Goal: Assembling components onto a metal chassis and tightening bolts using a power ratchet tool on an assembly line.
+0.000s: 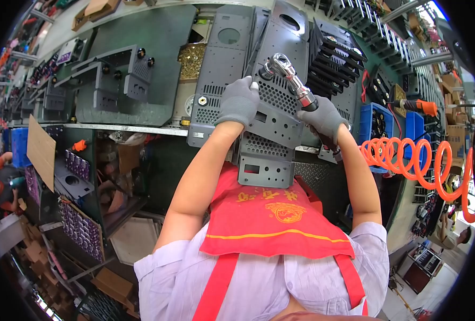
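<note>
And here's the right hand (323,117), gloved in gray, fingers wrapped around the grip of a shiny ratchet tool (297,85) — its head sits over a gray perforated panel (281,96), next to a black round part (265,74). The left hand (239,101) is over that same panel, fingertips close to the black part; whether they're pinching anything, one can't tell. The panel lies across the counter (152,129), its near end over the edge — black brackets (334,56) stacked just to the right.
</note>
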The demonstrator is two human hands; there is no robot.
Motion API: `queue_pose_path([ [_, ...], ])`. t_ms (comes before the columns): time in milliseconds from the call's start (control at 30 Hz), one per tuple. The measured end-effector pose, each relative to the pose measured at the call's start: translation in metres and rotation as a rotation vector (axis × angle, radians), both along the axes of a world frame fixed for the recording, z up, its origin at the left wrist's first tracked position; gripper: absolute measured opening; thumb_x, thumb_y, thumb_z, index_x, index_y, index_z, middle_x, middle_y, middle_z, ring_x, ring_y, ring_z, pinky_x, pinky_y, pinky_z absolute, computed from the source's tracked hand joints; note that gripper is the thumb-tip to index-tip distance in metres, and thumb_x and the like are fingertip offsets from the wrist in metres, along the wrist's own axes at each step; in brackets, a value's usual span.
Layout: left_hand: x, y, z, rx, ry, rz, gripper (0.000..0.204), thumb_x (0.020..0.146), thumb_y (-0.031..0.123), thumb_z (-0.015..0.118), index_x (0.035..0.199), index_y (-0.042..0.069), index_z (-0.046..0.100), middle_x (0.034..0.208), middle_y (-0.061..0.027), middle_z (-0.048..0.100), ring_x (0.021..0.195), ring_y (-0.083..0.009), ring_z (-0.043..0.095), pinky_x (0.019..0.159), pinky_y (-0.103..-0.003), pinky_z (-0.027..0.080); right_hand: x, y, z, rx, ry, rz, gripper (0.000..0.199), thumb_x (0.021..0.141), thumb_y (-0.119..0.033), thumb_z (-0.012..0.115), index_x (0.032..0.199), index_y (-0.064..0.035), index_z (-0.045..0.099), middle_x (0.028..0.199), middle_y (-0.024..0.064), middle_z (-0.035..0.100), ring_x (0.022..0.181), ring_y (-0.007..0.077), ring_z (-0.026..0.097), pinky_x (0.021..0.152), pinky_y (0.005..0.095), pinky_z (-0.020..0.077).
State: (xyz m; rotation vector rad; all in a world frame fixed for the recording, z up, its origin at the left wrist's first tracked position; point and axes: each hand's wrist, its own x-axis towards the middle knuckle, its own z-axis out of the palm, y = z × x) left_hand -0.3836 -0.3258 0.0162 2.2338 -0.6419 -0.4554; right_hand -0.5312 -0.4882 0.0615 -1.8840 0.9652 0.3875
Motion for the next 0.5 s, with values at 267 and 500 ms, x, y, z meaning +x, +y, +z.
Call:
queue_pose_path([
  [267, 0.001, -0.004, 0.000, 0.040, -0.037, -0.021, 0.028, 0.093, 0.025, 0.048, 0.095, 0.002, 0.063, 0.091, -0.0240, 0.065, 0.091, -0.0422, 0.062, 0.083, -0.048, 0.049, -0.003, -0.003, -0.002, -0.041, -0.022, -0.003, 0.028, 0.072, -0.019, 0.070, 0.089, -0.0012, 0.057, 0.068, 0.0062, 0.059, 0.050, 0.0131, 0.055, 0.045, 0.0285, 0.0439],
  [500, 0.026, 0.010, 0.030, -0.045, -0.016, -0.161, 0.040, 0.091, 0.024, 0.053, 0.117, -0.005, 0.060, 0.109, -0.0264, 0.064, 0.103, -0.0345, 0.063, 0.090, -0.037, 0.047, -0.005, -0.013, 0.021, 0.087, -0.201, -0.005, 0.025, 0.074, -0.015, 0.069, 0.091, -0.0029, 0.056, 0.066, 0.0030, 0.056, 0.051, 0.0111, 0.053, 0.048, 0.0263, 0.0432],
])
